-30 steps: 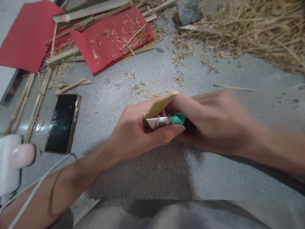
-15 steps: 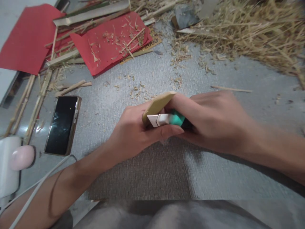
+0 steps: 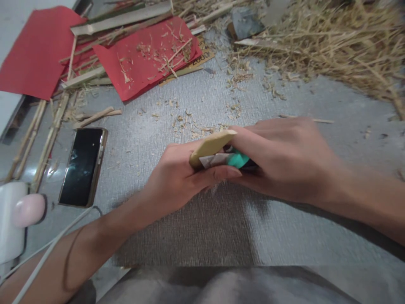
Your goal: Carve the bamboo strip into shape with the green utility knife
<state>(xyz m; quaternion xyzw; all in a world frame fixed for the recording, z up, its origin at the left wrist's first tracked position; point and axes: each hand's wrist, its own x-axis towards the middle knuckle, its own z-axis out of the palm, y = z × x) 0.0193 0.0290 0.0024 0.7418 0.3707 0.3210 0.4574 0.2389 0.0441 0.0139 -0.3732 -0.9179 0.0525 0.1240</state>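
A yellowish bamboo piece (image 3: 210, 146) with a pale, pointed end lies across my left hand (image 3: 177, 169), whose fingers are closed around its lower part. Its tip reaches the thumb of my right hand (image 3: 291, 156). That hand is wrapped round a utility knife (image 3: 238, 158) with a green front, its short blade pointing left just below the bamboo piece. My left thumb is stretched along the near side of the knife. Most of the knife's handle and the fingers of both hands are hidden.
Red paper sheets (image 3: 148, 55) with shavings and bamboo strips (image 3: 123, 19) lie at the back left. A heap of fine shavings (image 3: 332, 46) covers the back right. On the left are a phone (image 3: 82, 166), a pink rounded object (image 3: 30, 210) and a white cable (image 3: 52, 245).
The bamboo piece has tilted flatter, its pointed end dropping slightly towards me. The knife has shifted slightly to the right, while both hands keep their hold.
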